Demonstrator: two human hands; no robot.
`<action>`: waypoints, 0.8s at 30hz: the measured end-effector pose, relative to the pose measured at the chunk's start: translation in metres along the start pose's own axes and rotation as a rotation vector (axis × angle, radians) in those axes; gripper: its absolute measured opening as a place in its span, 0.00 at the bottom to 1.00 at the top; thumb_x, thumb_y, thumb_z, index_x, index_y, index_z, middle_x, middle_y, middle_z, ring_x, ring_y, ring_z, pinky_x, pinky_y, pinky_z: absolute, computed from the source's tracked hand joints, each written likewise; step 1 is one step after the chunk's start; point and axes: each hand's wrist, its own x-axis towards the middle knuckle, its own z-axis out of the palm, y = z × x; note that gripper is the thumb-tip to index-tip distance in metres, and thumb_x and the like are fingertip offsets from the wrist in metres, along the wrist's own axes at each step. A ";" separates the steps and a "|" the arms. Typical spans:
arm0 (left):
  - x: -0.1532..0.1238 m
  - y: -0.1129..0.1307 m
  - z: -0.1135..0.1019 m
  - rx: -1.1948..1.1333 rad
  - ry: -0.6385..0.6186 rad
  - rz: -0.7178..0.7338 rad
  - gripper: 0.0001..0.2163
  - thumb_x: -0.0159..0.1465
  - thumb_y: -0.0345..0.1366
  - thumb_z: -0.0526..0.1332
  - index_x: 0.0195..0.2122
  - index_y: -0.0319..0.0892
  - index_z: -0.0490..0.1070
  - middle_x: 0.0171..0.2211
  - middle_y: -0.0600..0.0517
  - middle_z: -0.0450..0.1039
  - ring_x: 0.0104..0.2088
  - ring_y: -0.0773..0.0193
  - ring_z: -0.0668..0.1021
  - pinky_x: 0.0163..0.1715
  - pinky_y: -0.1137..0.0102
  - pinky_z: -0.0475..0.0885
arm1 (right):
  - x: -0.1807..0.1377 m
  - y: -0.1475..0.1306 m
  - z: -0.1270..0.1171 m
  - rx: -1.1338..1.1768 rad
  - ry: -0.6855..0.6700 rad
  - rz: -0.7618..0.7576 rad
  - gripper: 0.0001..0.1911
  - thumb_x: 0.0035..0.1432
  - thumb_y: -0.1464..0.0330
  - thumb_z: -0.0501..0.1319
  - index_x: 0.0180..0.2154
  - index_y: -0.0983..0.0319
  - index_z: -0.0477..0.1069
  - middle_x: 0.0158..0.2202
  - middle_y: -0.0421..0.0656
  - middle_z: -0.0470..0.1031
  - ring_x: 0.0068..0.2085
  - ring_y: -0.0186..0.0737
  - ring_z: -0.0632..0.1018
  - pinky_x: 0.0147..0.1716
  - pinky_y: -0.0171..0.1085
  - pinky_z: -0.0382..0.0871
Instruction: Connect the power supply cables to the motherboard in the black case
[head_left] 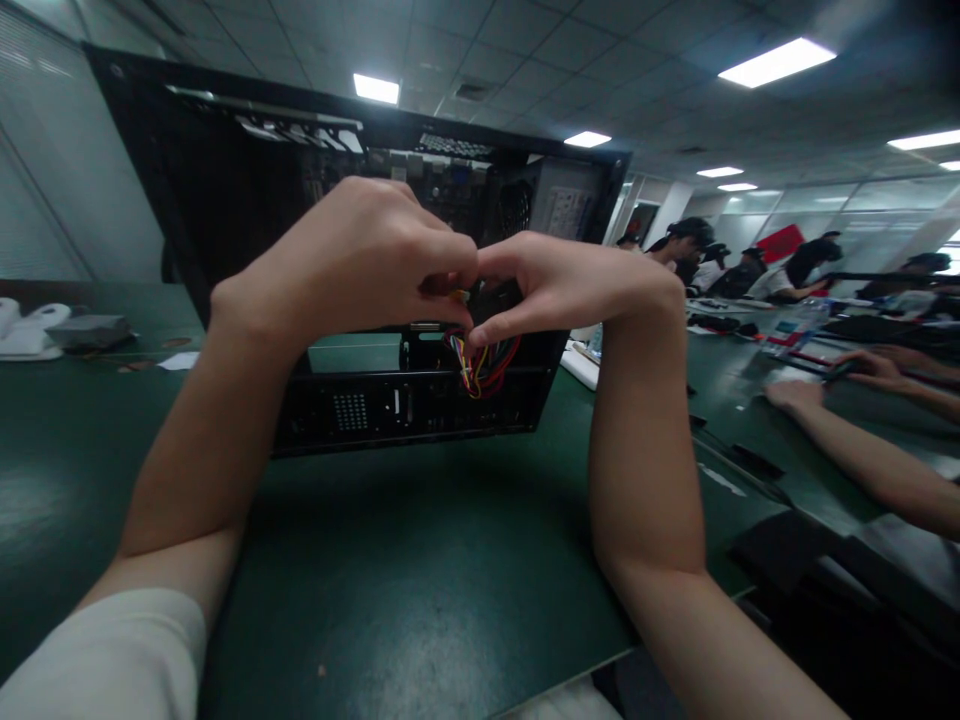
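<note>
From its near edge, the green tabletop [420, 560] spreads between our arms [649, 440]. Our left hand [375, 255] and right hand [559, 285] meet, fingers bent at coloured cables [487, 375]; what they pinch we cannot tell. Behind, an open computer case [352, 412]; farther, people [799, 272] under ceiling lights [778, 62].

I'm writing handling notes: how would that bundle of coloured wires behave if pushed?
The coloured wires would probably flex easily, since they droop in loose curves below the right hand. Being many thin strands, they may splay or snag. They look unlikely to roll, bunched irregularly as they are.
</note>
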 end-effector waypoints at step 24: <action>0.001 -0.006 0.009 0.060 -0.025 0.001 0.16 0.70 0.52 0.56 0.47 0.51 0.79 0.39 0.53 0.81 0.50 0.55 0.79 0.59 0.55 0.71 | 0.006 0.016 0.011 0.157 -0.031 0.040 0.25 0.51 0.64 0.74 0.52 0.59 0.77 0.50 0.44 0.81 0.55 0.47 0.78 0.58 0.42 0.75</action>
